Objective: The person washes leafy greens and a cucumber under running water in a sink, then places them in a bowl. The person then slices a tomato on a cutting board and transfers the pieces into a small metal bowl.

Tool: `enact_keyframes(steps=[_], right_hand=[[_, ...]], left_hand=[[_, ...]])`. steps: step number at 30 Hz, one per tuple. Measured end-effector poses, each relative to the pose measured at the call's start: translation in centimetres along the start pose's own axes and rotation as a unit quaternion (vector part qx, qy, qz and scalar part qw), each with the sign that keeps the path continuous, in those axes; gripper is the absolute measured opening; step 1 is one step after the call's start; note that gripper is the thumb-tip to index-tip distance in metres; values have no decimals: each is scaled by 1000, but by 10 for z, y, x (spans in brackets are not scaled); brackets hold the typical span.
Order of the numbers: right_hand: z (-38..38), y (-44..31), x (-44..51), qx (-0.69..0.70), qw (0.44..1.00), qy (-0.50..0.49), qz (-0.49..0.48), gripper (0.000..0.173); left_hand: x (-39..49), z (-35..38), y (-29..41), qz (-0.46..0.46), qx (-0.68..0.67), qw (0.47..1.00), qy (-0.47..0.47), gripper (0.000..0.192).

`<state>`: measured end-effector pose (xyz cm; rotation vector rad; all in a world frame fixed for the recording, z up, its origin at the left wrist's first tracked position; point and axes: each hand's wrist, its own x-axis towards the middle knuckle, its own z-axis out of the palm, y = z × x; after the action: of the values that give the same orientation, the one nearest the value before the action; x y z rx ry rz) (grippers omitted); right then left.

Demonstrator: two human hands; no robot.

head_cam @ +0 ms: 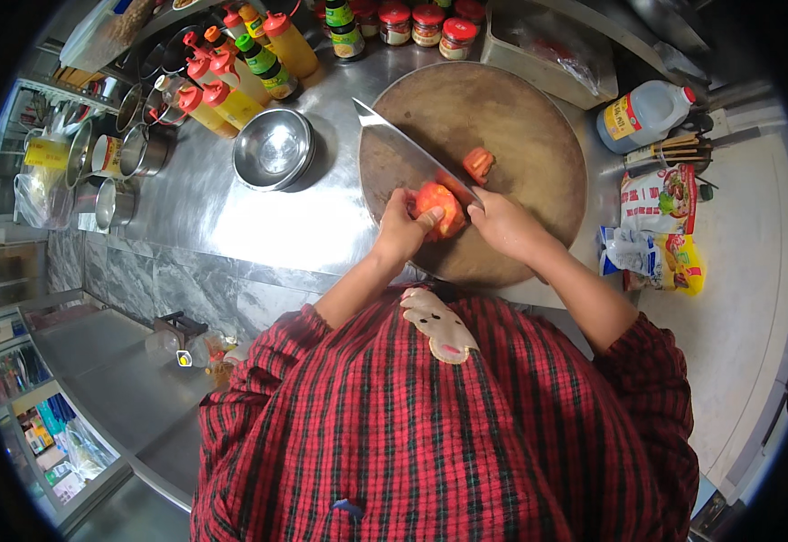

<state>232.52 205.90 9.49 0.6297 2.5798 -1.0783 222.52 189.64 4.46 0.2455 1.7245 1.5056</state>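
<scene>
A round wooden chopping board [536,122] lies on the steel counter before me. My left hand [404,225] holds a red tomato [437,203] at the board's near left part, with the thumb on its top and the fingers around its side. In my right hand [508,222] is a kitchen knife, its handle hidden in the grip. The broad steel blade [411,143] points to the far left, close along the tomato's right side; whether it touches the flesh I cannot tell. A smaller tomato piece [479,164] rests on the board, just beyond the blade.
Stacked steel bowls [273,150] stand left of the board, with squeeze bottles [221,101] behind them. Red-lidded jars [457,38] and a rectangular container [550,64] are beyond the board. On the right stand a large plastic jug [645,116] and food packets [658,200].
</scene>
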Motion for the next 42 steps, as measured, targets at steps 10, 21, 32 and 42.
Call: enact_keyframes(steps=[10,21,32,42], right_hand=[[-41,-30,-51,146,981,-28,128,39],[7,-29,10,107,991,-14,83,35],[-19,-18,-25,193,969,18,152,36],[-16,-33,-30,74,993,-9,91,43]], left_hand=[[4,-3,-40,112,47,992,-40,50],[2,-13,-27,153,96,980,-85,76],[0,-14,-13,230,162,957,-64,65],[-5,-18,-13,221,144,963,-51,64]])
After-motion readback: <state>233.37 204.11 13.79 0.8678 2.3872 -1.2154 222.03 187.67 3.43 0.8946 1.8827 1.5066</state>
